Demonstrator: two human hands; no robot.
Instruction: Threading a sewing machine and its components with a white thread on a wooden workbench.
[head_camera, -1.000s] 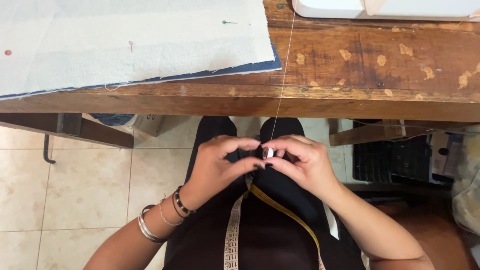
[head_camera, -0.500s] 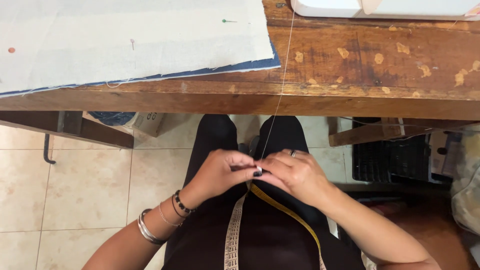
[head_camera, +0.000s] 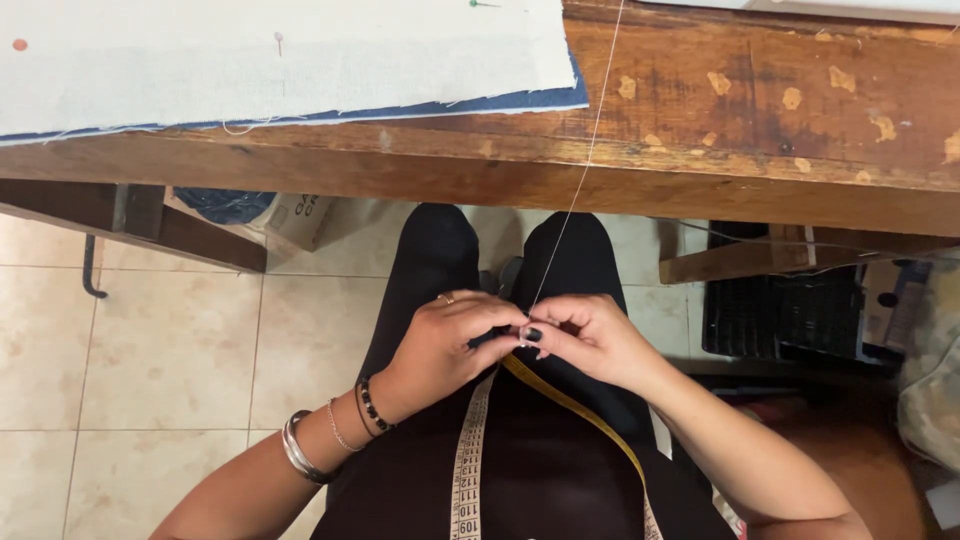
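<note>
My left hand (head_camera: 448, 345) and my right hand (head_camera: 590, 338) meet over my lap, fingertips pinched together. Between them sits a small item I cannot make out, at the end of a thin white thread (head_camera: 585, 160). That thread runs taut from my fingers up across the wooden table (head_camera: 760, 120) and out of view at the top. A tape measure (head_camera: 470, 450), white on one strand and yellow on the other, hangs down my front just under my hands. Bracelets circle my left wrist.
A pale cloth (head_camera: 270, 55) over a blue layer lies on the table's left part, with pins in it. Below the table are tiled floor (head_camera: 150, 350), a cardboard box (head_camera: 300, 215), a dark crate (head_camera: 790, 315) at the right and wooden rails.
My hands have sunk slightly lower toward my lap and closed tighter together; the small white piece seen between the fingers one second ago is now covered.
</note>
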